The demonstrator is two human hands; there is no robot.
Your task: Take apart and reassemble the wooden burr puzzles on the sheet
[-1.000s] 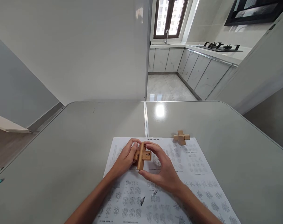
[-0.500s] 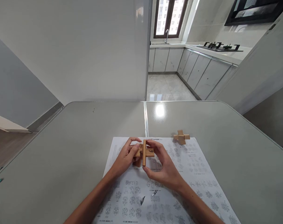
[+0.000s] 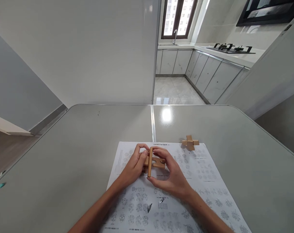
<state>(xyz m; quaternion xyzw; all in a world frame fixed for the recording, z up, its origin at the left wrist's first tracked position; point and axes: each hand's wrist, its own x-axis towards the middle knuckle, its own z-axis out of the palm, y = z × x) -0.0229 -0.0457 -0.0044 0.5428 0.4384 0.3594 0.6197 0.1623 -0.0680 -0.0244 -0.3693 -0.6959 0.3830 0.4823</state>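
Note:
Over the printed sheet (image 3: 197,194), my left hand (image 3: 135,165) is closed round several crossed wooden puzzle pieces (image 3: 158,162), whose left part its fingers hide. One flat piece sticks out to the right, with a notch and a dark mark on it. My right hand (image 3: 169,171) pinches an upright wooden stick (image 3: 150,161) by its top and bottom ends, thumb below and fingers above. The stick stands across the front of the flat piece; whether the two are joined I cannot tell.
An assembled wooden cross puzzle (image 3: 190,142) rests at the sheet's top right edge. Two small dark scraps (image 3: 149,207) lie on the paper. A small green object (image 3: 1,185) is near the left edge of the grey table (image 3: 52,161). A metal seam runs along the tabletop.
The notched flat piece has shifted right and now shows more of its length beside the stick. The stick leans slightly more. Both hands keep their hold.

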